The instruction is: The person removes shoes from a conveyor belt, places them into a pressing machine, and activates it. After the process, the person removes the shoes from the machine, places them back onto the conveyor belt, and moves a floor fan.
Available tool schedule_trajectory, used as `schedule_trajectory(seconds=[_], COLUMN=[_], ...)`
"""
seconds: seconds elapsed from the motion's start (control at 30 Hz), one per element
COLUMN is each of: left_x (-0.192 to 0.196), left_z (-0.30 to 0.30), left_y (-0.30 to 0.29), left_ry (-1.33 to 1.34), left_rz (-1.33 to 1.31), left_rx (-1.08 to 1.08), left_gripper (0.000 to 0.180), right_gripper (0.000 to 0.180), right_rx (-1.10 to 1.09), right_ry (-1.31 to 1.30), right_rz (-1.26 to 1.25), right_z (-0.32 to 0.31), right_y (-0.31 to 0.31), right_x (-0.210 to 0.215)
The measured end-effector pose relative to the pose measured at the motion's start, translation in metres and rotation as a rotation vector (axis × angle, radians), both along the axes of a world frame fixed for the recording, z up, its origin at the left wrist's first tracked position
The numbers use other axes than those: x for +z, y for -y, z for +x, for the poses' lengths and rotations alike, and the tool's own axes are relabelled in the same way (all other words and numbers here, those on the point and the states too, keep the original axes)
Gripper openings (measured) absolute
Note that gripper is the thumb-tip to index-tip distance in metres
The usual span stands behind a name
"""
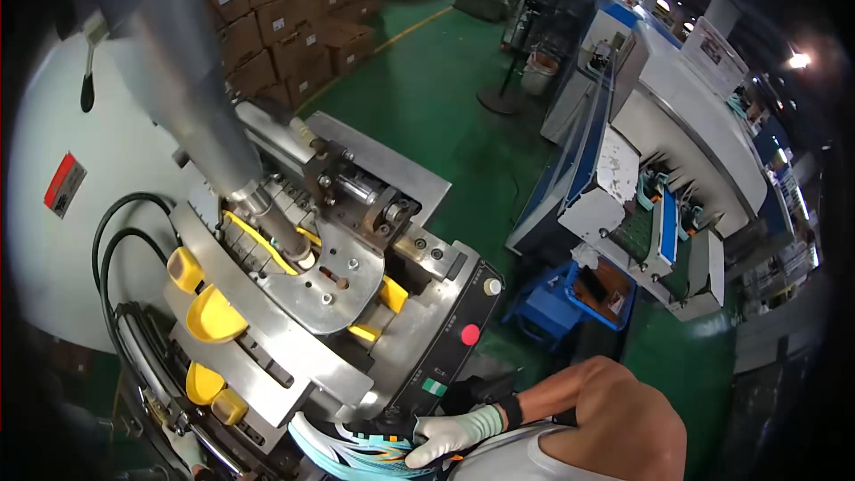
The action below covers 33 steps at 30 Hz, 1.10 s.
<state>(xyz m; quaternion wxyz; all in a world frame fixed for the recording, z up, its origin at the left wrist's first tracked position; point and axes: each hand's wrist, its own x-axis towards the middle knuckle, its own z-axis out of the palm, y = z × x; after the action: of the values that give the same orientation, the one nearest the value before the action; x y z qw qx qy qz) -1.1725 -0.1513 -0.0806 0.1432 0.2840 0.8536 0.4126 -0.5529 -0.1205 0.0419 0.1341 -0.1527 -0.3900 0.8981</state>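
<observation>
At the lower edge, my right hand, in a white glove with a pale green cuff, grips a light blue and white shoe with black and orange patches. The shoe lies against the front of a metal press machine. Its lower part is cut off by the picture's edge. My left hand, also gloved, is low at the left beside the machine's dark hoses and rods. Its fingers are mostly hidden in shadow, so its hold cannot be made out.
Yellow pads are fixed to the machine's curved metal plates. A control panel carries a red button. Stacked cartons stand at the back left. Another blue and white machine and a blue crate are to the right.
</observation>
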Motion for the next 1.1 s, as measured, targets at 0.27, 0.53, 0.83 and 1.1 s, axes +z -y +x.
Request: schedule_trajectory(seconds=[0.27,0.53,0.83,1.1], left_x=[0.152,0.137,-0.028,-0.067], left_z=[0.109,0.302,0.564,0.650], left_y=[0.052,0.266,0.409,0.378], left_ry=[-0.181,-0.124,0.300,0.157], left_rz=[0.141,0.374,-0.032,-0.100], left_rx=[0.065,0.467,1.064,1.435], left_gripper=[0.044,0.042,0.047,0.049], right_gripper=[0.065,0.052,0.025,0.028], right_rx=[0.078,0.012,-0.071,0.108], right_ry=[0.195,0.107,0.576,0.957], right_rz=[-0.111,0.004,0.309,1.357], right_z=[-0.025,-0.147,-0.477,-0.555], right_y=[0.011,0.038,0.021,-0.011], right_x=[0.014,0.029,-0.037,-0.117])
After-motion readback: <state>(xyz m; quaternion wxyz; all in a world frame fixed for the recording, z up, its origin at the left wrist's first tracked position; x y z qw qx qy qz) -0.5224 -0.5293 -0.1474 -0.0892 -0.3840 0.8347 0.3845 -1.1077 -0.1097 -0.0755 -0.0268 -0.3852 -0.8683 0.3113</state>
